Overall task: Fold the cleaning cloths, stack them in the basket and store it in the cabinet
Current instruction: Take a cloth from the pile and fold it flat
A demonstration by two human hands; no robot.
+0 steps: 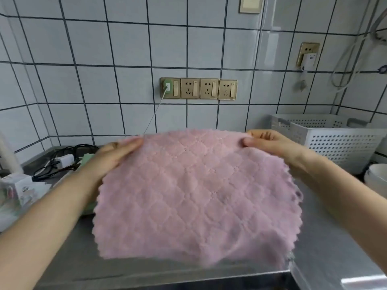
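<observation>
The left hand (113, 155) pinches the pink cloth's (196, 197) far left corner; the cloth hangs spread above the steel counter (129, 266), its blurred lower edge possibly touching. The right hand (270, 143) pinches the right corner, near the white basket (339, 141).

Both forearms are bare to the frame's edge, no sleeve in sight, and the left hand (114, 155) and right hand (272, 143) wear neither gloves nor rings.
</observation>
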